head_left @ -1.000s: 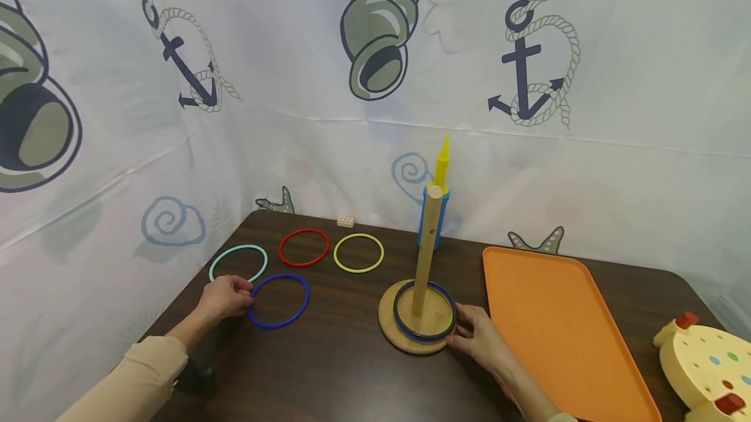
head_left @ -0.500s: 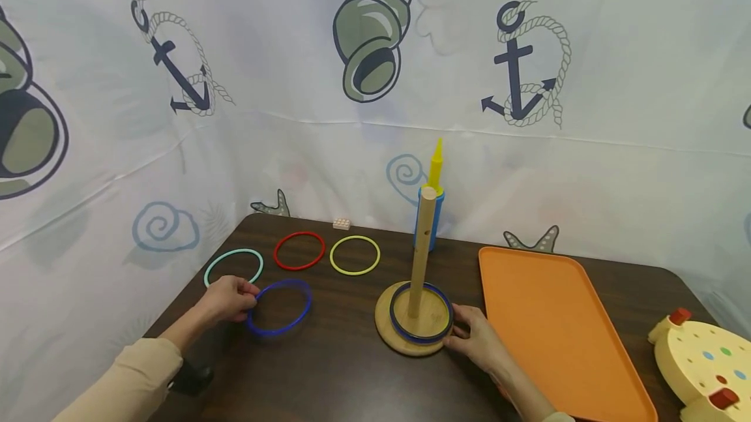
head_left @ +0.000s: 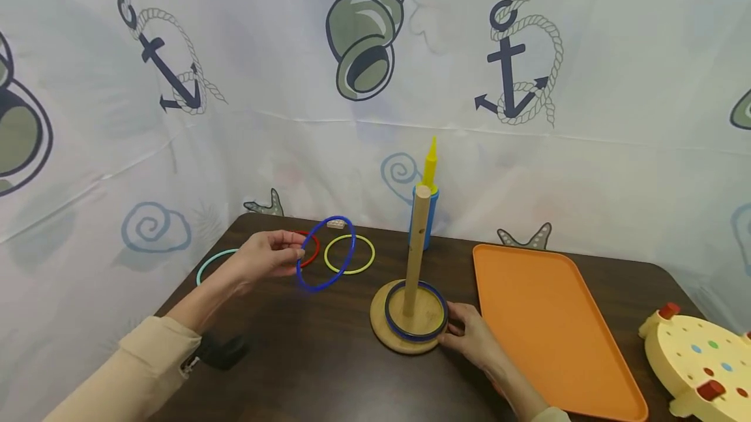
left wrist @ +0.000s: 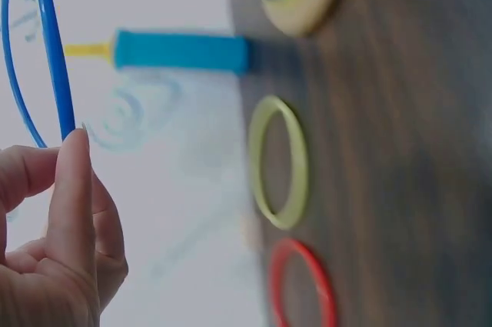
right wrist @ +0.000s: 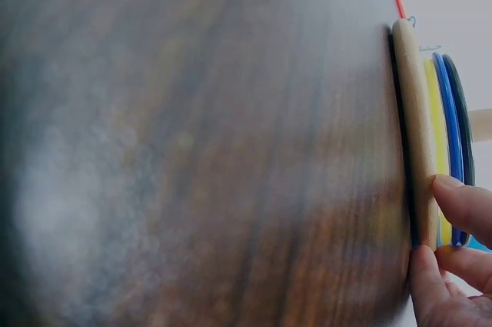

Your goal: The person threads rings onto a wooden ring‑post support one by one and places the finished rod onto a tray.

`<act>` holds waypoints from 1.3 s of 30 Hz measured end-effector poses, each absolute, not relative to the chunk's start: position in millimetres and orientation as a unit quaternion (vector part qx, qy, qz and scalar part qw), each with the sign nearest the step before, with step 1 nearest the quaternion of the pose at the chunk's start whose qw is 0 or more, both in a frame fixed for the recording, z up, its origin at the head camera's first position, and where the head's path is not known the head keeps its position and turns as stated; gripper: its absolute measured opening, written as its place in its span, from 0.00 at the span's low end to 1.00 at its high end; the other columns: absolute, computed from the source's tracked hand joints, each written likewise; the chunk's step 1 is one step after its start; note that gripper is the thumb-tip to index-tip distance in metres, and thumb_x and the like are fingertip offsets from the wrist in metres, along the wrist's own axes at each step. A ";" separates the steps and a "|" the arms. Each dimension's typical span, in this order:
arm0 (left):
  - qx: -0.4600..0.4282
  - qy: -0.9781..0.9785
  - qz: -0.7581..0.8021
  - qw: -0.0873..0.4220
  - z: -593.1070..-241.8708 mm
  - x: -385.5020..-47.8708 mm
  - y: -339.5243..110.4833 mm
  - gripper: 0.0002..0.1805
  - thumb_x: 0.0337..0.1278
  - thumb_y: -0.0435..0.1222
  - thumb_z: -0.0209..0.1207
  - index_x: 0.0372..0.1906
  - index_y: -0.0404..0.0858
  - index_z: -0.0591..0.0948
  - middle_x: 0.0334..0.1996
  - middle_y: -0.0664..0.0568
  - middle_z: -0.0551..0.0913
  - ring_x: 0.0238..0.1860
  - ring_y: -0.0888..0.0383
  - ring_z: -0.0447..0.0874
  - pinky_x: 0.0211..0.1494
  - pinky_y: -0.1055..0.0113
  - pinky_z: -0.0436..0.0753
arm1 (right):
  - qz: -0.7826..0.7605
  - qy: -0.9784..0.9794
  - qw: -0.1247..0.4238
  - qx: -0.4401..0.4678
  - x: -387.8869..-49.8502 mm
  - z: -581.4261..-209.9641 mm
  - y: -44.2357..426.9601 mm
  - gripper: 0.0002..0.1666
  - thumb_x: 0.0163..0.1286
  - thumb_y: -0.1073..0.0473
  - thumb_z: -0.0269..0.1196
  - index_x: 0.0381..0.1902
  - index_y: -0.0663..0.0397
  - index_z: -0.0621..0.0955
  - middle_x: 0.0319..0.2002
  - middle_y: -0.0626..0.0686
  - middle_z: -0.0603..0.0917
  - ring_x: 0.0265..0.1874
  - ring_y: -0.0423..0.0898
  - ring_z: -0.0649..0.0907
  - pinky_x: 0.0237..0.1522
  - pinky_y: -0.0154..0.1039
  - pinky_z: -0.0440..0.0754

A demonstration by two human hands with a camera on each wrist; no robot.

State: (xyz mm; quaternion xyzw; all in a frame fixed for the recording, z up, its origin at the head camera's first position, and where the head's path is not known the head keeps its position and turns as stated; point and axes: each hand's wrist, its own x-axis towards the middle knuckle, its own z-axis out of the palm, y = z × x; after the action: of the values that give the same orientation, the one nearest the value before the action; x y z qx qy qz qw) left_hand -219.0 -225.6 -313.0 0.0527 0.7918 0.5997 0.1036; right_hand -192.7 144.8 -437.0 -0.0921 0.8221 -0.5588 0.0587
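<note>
A blue ring (head_left: 353, 246) hangs tilted above the table, its left edge pinched between thumb and fingers of my left hand (head_left: 266, 256); the left wrist view shows the same pinch on the blue ring (left wrist: 55, 50). My right hand (head_left: 475, 337) grips the right edge of the round wooden base (head_left: 384, 337), from which a wooden post (head_left: 417, 246) rises. Around the post's foot lie stacked rings; in the right wrist view they are yellow (right wrist: 438, 127), blue (right wrist: 448, 111) and black (right wrist: 461, 127), beside the fingers and thumb of my right hand (right wrist: 461, 265).
A red ring (head_left: 317, 249), a yellow ring (head_left: 373, 256) and a partly hidden turquoise ring (head_left: 202, 269) lie on the table's left side. Behind the post stands a blue and yellow pump (head_left: 431, 213). An orange tray (head_left: 545, 331) and a cream spotted toy (head_left: 692, 357) are at the right.
My left hand has lifted the blue ring off the table and carried it up and to the right, tilting it. My right hand stays at the base.
</note>
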 end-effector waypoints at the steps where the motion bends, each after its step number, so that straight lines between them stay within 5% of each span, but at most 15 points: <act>1: 0.059 0.786 0.606 0.104 -306.5 -219.6 -219.2 0.19 0.61 0.30 0.57 0.53 0.23 0.70 0.33 0.53 0.79 0.34 0.64 0.81 0.39 0.70 0.85 | -0.557 0.823 0.057 -0.095 -193.6 -436.1 145.1 0.35 0.52 0.77 0.67 0.60 0.71 0.72 0.57 0.63 0.67 0.61 0.58 0.64 0.57 0.45 0.77; 17: 0.121 0.746 0.648 0.099 -254.5 -226.6 -139.9 0.20 0.61 0.30 0.57 0.57 0.28 0.70 0.44 0.46 0.75 0.38 0.62 0.79 0.43 0.69 0.84 | -0.558 0.821 0.052 -0.109 -192.5 -440.2 146.9 0.37 0.49 0.77 0.68 0.59 0.75 0.70 0.57 0.67 0.66 0.59 0.62 0.65 0.54 0.45 0.79; 23: 0.124 0.743 0.649 0.101 -248.9 -233.3 -118.2 0.20 0.61 0.28 0.56 0.57 0.27 0.71 0.41 0.48 0.75 0.35 0.62 0.80 0.43 0.68 0.85 | -0.558 0.819 0.050 -0.122 -192.3 -438.1 148.1 0.37 0.49 0.77 0.68 0.59 0.75 0.70 0.58 0.68 0.65 0.59 0.64 0.67 0.55 0.47 0.79; 30: 0.109 0.746 0.646 0.124 -268.1 -246.0 -102.0 0.17 0.60 0.27 0.56 0.54 0.25 0.73 0.33 0.52 0.76 0.33 0.63 0.79 0.39 0.69 0.85 | -0.555 0.823 0.045 -0.112 -191.8 -435.5 148.0 0.36 0.49 0.77 0.68 0.59 0.74 0.71 0.56 0.65 0.67 0.59 0.61 0.65 0.55 0.46 0.78; 39: 0.060 0.786 0.594 0.160 -333.3 -254.3 -92.4 0.15 0.58 0.24 0.56 0.50 0.25 0.76 0.33 0.49 0.77 0.30 0.61 0.80 0.39 0.63 0.86 | -0.557 0.821 0.047 -0.112 -191.1 -435.3 146.6 0.37 0.49 0.77 0.68 0.59 0.75 0.70 0.55 0.66 0.67 0.58 0.60 0.66 0.55 0.45 0.78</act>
State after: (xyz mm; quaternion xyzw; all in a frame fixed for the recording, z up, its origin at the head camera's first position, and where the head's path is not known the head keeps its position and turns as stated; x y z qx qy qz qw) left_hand -254.3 -92.4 -333.3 0.0600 0.7861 0.5941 0.1597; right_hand -191.1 146.6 -435.3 -0.1125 0.8212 -0.5575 0.0473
